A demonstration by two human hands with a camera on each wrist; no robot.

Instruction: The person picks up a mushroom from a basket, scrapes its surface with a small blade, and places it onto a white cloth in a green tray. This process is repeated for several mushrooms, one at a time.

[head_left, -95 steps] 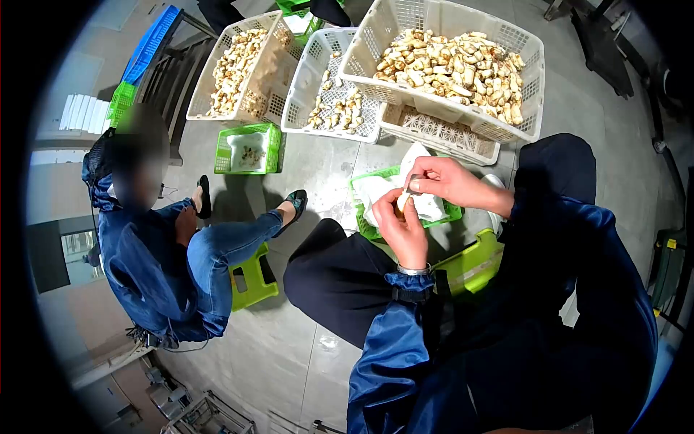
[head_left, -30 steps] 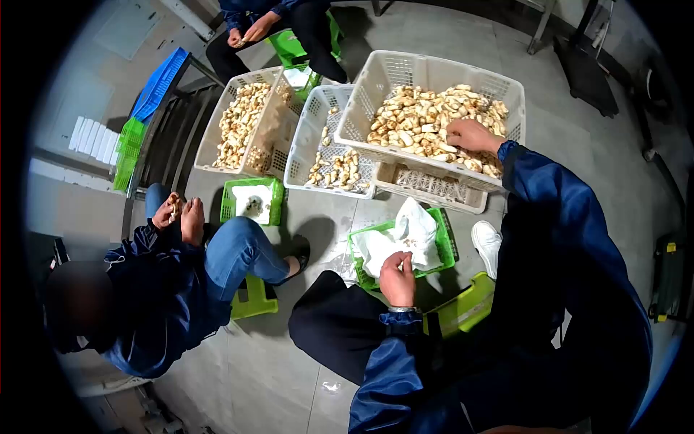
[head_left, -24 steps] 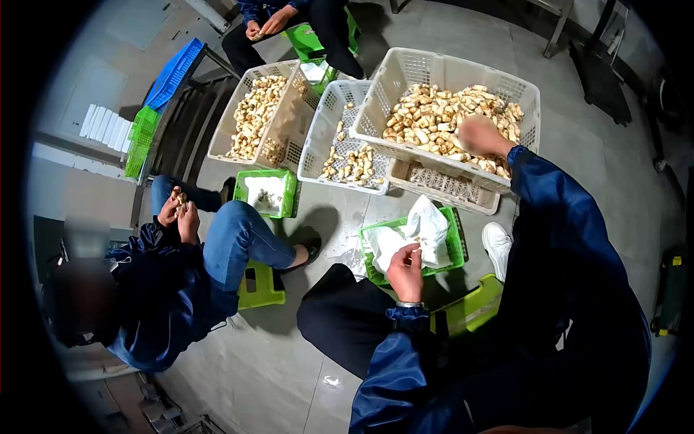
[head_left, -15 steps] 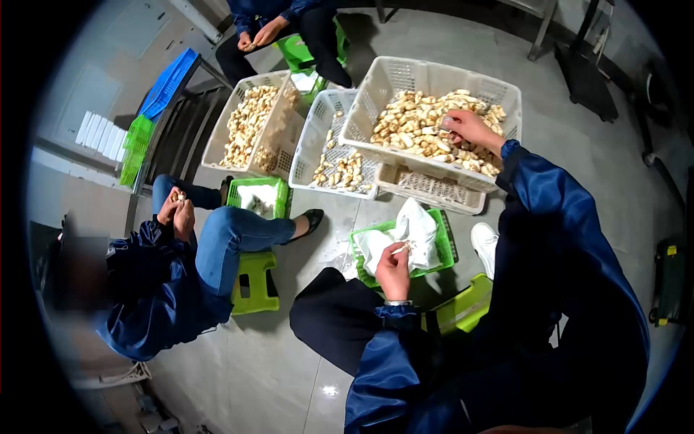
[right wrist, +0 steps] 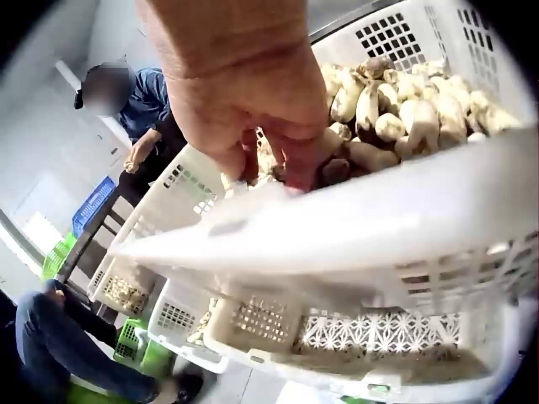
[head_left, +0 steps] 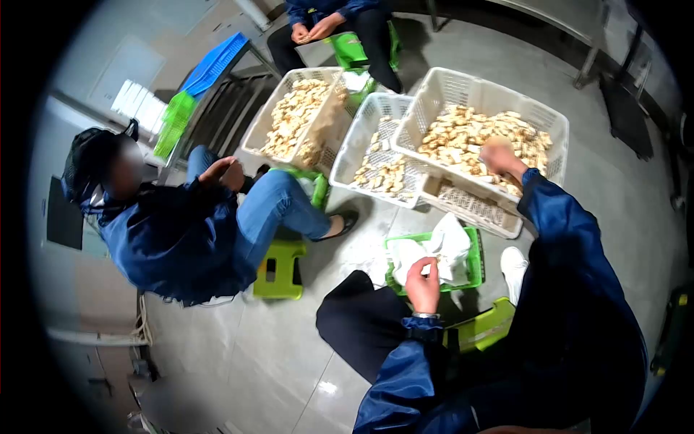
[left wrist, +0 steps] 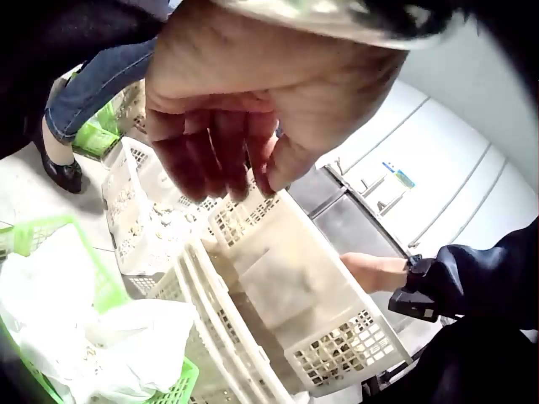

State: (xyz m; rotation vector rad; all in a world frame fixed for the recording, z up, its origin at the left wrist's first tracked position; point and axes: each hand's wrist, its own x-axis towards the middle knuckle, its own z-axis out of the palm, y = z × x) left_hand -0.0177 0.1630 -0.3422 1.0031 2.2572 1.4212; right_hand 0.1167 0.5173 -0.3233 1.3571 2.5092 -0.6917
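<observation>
My right hand (head_left: 500, 155) reaches into the large white crate (head_left: 463, 172), down among a heap of pale, brown-stained mushrooms (head_left: 459, 134). The right wrist view shows the fingers bent downward at the mushrooms (right wrist: 421, 122), their tips partly behind the crate's rim; I cannot tell what they hold. My left hand (head_left: 423, 289) hovers by the small green basket (head_left: 475, 262), which is lined with a white sheet (head_left: 452, 242). In the left wrist view the left fingers (left wrist: 227, 147) hang loosely curled, thumb close to the index finger, and nothing shows between them.
A shallower white crate (head_left: 345, 170) with scattered mushrooms and another full crate (head_left: 253, 137) stand to the left. Beneath the large crate lies a low tray (head_left: 510, 226). One seated person (head_left: 188, 224) is at left, another (head_left: 336, 22) at the back. A green stool (head_left: 278, 278) is at left.
Both hands were together over the green basket, working on a mushroom; the right then went to the large crate and has stayed among the mushrooms. The left remains by the basket. The head view has shifted.
</observation>
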